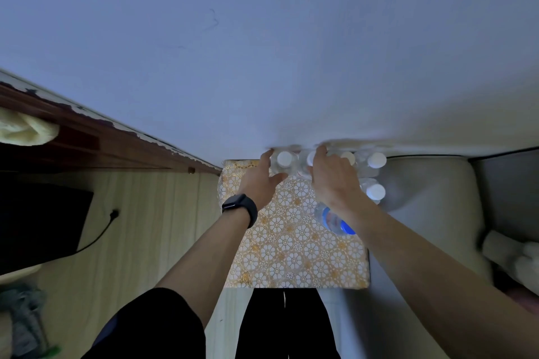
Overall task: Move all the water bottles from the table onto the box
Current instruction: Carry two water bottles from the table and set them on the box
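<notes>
Several clear water bottles with white caps stand in a row against the wall at the far edge of a surface covered in a gold floral cloth (291,248). My left hand (262,181), with a dark watch on its wrist, wraps around the leftmost bottle (284,159), thumb on the near side. My right hand (332,181) is closed over the neighbouring bottle (306,159), hiding most of it. Further bottles stand at the right (376,160) and just in front (374,192). One bottle with a blue label (335,220) lies on its side under my right forearm.
A grey cushioned seat (431,183) adjoins the cloth on the right, with white fabric (510,253) on it. Wooden floor (145,213) lies to the left, with a dark flat object (43,218) and a black cable (112,217). The wall stands directly behind the bottles.
</notes>
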A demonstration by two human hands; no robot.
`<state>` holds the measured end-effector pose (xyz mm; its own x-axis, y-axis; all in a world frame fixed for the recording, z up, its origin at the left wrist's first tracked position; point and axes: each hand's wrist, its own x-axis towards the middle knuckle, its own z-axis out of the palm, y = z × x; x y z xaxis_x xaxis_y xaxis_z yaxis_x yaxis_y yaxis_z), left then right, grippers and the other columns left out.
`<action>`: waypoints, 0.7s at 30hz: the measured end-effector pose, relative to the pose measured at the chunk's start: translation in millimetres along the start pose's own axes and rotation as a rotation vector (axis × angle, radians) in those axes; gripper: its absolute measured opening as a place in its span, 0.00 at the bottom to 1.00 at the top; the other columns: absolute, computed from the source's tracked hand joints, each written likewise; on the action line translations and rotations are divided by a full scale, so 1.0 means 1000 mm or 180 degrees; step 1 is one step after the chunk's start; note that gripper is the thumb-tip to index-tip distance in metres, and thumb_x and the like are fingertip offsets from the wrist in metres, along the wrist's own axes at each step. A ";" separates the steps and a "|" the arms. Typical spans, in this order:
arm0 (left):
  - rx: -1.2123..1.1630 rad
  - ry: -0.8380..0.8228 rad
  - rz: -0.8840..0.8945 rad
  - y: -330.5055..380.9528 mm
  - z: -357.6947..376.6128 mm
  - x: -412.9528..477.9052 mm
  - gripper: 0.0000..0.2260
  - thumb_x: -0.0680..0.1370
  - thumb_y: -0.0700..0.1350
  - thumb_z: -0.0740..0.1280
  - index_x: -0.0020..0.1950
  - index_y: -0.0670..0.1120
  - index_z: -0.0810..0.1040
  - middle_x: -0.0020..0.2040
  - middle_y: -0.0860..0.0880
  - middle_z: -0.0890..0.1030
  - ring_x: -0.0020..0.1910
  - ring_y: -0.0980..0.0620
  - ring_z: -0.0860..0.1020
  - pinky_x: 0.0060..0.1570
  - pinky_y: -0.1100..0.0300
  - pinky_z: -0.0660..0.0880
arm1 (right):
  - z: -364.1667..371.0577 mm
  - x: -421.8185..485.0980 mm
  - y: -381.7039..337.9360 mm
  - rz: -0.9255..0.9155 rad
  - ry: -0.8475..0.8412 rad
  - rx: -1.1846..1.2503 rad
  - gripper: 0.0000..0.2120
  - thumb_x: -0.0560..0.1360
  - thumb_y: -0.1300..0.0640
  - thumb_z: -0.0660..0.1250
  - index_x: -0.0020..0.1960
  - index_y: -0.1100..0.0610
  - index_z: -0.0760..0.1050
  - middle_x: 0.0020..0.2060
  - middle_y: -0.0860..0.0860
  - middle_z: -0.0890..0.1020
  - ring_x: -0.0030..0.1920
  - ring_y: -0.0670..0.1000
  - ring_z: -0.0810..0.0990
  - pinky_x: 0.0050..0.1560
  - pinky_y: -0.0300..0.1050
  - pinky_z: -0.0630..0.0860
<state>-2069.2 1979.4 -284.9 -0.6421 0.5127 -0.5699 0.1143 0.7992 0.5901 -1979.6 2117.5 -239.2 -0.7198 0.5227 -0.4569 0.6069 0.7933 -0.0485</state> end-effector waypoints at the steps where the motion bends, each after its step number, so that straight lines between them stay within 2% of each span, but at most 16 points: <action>1: -0.0028 0.0015 -0.0035 0.001 0.002 -0.001 0.30 0.80 0.50 0.68 0.79 0.50 0.59 0.67 0.44 0.79 0.46 0.44 0.82 0.46 0.48 0.81 | -0.002 -0.001 0.000 -0.0007 -0.0003 -0.0008 0.19 0.81 0.63 0.63 0.69 0.65 0.64 0.52 0.59 0.83 0.50 0.60 0.83 0.37 0.48 0.68; 3: -0.0126 0.0045 -0.0105 0.004 0.007 -0.004 0.31 0.81 0.49 0.67 0.80 0.51 0.56 0.67 0.42 0.79 0.45 0.44 0.82 0.43 0.49 0.80 | -0.003 -0.002 -0.001 -0.0015 0.0010 -0.0002 0.18 0.81 0.61 0.64 0.69 0.65 0.65 0.52 0.58 0.83 0.50 0.60 0.83 0.37 0.47 0.67; 5: -0.0229 0.0058 -0.0161 0.009 0.011 -0.006 0.32 0.81 0.47 0.66 0.81 0.50 0.53 0.65 0.42 0.79 0.47 0.43 0.83 0.46 0.47 0.81 | -0.004 -0.004 -0.001 0.0009 0.0061 0.0109 0.21 0.82 0.57 0.63 0.71 0.65 0.63 0.52 0.58 0.82 0.50 0.60 0.83 0.37 0.47 0.68; 8: -0.0191 -0.0017 -0.0233 0.014 0.006 -0.010 0.35 0.81 0.45 0.65 0.82 0.48 0.48 0.57 0.42 0.82 0.45 0.45 0.83 0.44 0.48 0.82 | -0.007 -0.006 -0.002 0.0061 0.0019 0.0381 0.27 0.82 0.55 0.63 0.75 0.64 0.58 0.55 0.59 0.81 0.53 0.61 0.82 0.39 0.48 0.70; 9: -0.0144 -0.0052 -0.0220 0.015 0.002 -0.011 0.35 0.80 0.45 0.65 0.82 0.47 0.49 0.58 0.42 0.81 0.46 0.46 0.83 0.44 0.50 0.82 | -0.009 -0.008 -0.002 0.0062 0.0018 0.0435 0.29 0.81 0.57 0.64 0.77 0.64 0.56 0.54 0.59 0.81 0.53 0.61 0.82 0.39 0.48 0.71; 12: 0.0123 -0.0203 -0.0089 0.023 -0.019 -0.024 0.30 0.80 0.46 0.66 0.80 0.45 0.58 0.68 0.44 0.77 0.59 0.45 0.80 0.54 0.55 0.77 | -0.021 -0.021 0.001 -0.0025 0.0048 0.0648 0.32 0.81 0.58 0.62 0.79 0.62 0.51 0.49 0.57 0.82 0.45 0.57 0.82 0.36 0.47 0.70; 14: 0.0389 -0.0252 0.0061 0.033 -0.039 -0.040 0.25 0.81 0.47 0.65 0.77 0.45 0.64 0.69 0.45 0.77 0.63 0.45 0.78 0.57 0.54 0.75 | -0.035 -0.036 0.003 -0.0070 0.0123 0.0792 0.28 0.81 0.56 0.61 0.77 0.60 0.55 0.44 0.54 0.80 0.39 0.54 0.78 0.32 0.44 0.67; 16: 0.0592 -0.0229 0.0199 0.046 -0.060 -0.060 0.22 0.82 0.48 0.64 0.75 0.46 0.67 0.69 0.45 0.77 0.64 0.45 0.77 0.59 0.54 0.75 | -0.051 -0.059 0.006 -0.0074 0.0194 0.0895 0.22 0.81 0.53 0.60 0.72 0.58 0.61 0.43 0.53 0.78 0.39 0.54 0.77 0.32 0.44 0.66; 18: 0.0671 -0.0189 0.0326 0.061 -0.082 -0.081 0.20 0.82 0.49 0.63 0.74 0.47 0.69 0.68 0.46 0.78 0.64 0.46 0.78 0.59 0.54 0.74 | -0.070 -0.085 0.011 -0.0155 0.0261 0.1048 0.19 0.81 0.51 0.60 0.69 0.58 0.66 0.44 0.53 0.80 0.42 0.55 0.79 0.35 0.45 0.67; 21: 0.0694 -0.0116 0.0498 0.085 -0.113 -0.120 0.20 0.82 0.52 0.63 0.73 0.49 0.70 0.68 0.48 0.78 0.63 0.48 0.77 0.60 0.54 0.74 | -0.102 -0.129 0.018 -0.0260 0.0339 0.1341 0.17 0.81 0.52 0.61 0.68 0.55 0.72 0.54 0.53 0.82 0.52 0.55 0.80 0.45 0.46 0.72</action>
<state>-2067.8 1950.2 -101.7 -0.5767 0.6430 -0.5040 0.3730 0.7561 0.5378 -1910.1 2095.9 -90.8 -0.7884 0.5103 -0.3434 0.6151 0.6484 -0.4486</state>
